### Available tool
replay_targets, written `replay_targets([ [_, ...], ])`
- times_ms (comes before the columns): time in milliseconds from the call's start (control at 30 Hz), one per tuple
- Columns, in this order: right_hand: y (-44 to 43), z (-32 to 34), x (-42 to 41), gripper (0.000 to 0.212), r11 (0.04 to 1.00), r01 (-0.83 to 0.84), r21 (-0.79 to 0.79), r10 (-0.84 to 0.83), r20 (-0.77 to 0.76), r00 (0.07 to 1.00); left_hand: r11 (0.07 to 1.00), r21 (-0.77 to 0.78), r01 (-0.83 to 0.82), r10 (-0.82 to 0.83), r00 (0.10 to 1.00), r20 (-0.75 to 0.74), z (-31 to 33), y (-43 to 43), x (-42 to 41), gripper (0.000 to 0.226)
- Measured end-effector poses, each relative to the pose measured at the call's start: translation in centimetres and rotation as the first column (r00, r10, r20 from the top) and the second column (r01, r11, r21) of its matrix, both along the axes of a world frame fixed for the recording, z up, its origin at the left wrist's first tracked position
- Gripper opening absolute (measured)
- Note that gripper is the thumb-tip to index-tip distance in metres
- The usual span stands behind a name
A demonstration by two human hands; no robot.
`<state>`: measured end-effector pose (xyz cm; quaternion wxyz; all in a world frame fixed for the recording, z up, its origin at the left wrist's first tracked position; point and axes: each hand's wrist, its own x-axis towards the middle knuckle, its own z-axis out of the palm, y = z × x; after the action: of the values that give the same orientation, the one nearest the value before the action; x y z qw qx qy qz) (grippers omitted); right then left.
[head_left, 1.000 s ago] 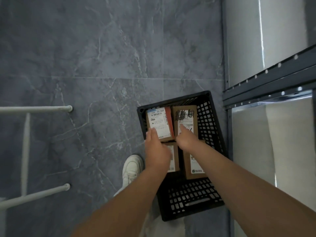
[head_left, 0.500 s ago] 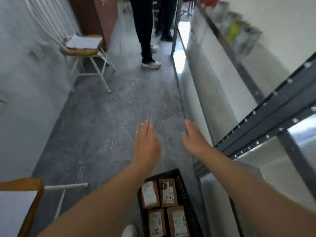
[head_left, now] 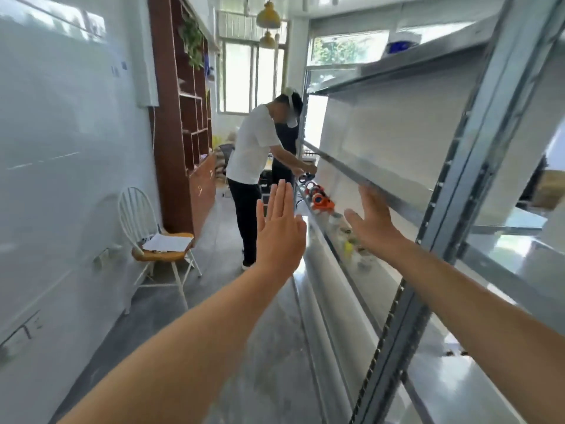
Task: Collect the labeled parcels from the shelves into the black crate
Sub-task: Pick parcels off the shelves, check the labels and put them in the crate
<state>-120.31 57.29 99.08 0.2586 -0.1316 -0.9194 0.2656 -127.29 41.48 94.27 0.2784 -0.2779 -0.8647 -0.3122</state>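
Counted two hands, both held up in front, gripping nothing. Logged left hand flat, fingers straight and pressed together; right hand loosely spread, fingers straight. Found metal shelves just right of right hand, contact not determinable. Noted one blurred brown box farther right, past one grey upright. Saw one standing person beyond left hand, one white chair to its left.

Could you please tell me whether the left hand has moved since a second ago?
Yes: the left hand rose off the crate to shelf rail height.
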Motion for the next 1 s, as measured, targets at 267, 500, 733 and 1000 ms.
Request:
replay_targets([
  [267, -2.1, 4.7, 0.9, 0.07, 0.95, 0.195, 0.243, -0.202, 0.004, 0.979, 0.995, -0.093, 0.026, -0.048, 0.969, -0.241, 4.6, -0.2, -1.2, 0.062],
  [500, -4.8, 5.6, -0.6, 0.069, 0.89, 0.293, 0.348, -0.308, -0.015, 0.951, 0.982, -0.148, 0.119, -0.166, 0.916, -0.365, 6.1, -3.5, -5.5, 0.062],
  [733, -4.6, 5.4, 0.9, 0.069, 0.805, 0.416, 0.423, -0.444, -0.033, 0.895, 0.953, -0.231, 0.197, -0.272, 0.892, -0.361, 6.7, -1.9, -7.7, 0.065],
  [1000, -2.7, 0.9, 8.5, 0.068, 0.692, 0.622, 0.366, -0.662, -0.023, 0.749, 0.814, -0.335, 0.475, -0.562, 0.791, -0.242, 2.4, 4.7, -1.2, 0.067],
])
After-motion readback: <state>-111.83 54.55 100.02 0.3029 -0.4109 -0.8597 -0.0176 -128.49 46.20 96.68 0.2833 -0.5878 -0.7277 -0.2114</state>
